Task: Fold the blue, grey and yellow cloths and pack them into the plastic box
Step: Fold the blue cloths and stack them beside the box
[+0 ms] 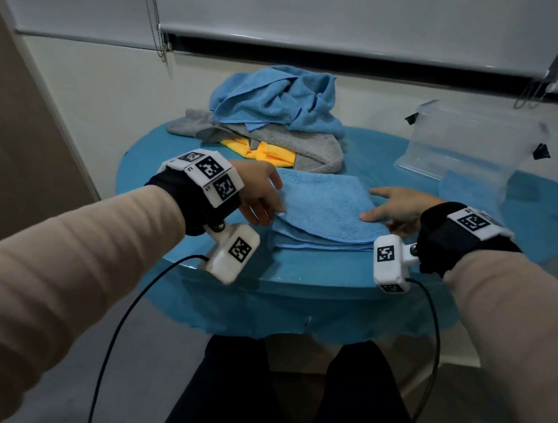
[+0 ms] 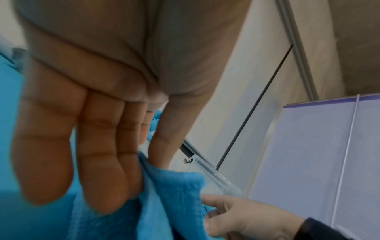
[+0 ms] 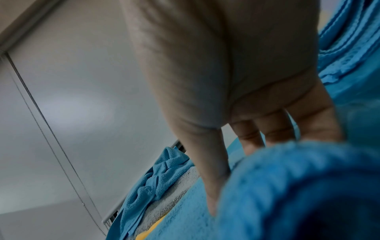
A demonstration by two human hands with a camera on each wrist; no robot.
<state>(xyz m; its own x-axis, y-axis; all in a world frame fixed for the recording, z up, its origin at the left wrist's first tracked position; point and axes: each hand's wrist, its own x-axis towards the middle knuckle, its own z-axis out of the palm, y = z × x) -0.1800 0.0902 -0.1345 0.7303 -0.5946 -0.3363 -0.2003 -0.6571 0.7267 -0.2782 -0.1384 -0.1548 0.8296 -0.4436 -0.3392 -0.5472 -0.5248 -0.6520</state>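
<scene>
Folded blue cloth (image 1: 323,207) lies flat at the near-centre of the round teal table (image 1: 300,265), layers stacked w/ edges showing along the near side. L hand (image 1: 260,194) is at the cloth's left edge, fingers (image 2: 102,154) straight and close together; in the left wrist view their tips touch the cloth's edge (image 2: 164,203), thumb apart on the other side of the fabric, not clearly pinching. Behind the folded cloth sits a loose pile toward the far side of the table: crumpled blue cloth (image 1: 278,97) on top, grey cloth (image 1: 275,139) under it, yellow cloth (image 1: 261,151) poking out beneath on the near side, just beyond the folded one. R hand (image 1: 398,207) rests at the folded cloth's right edge, fingers extended and slightly spread, palm down; right wrist view shows the thumb (image 3: 209,170) pressing onto the cloth while a rolled fold (image 3: 298,186) bulges in front of the fingers, so whether they hold it I cannot tell. Far right, clear plastic box (image 1: 471,141) stands on the table near the wall, w/ something blue (image 1: 465,190) seen through its near wall; inside or behind, unclear.
</scene>
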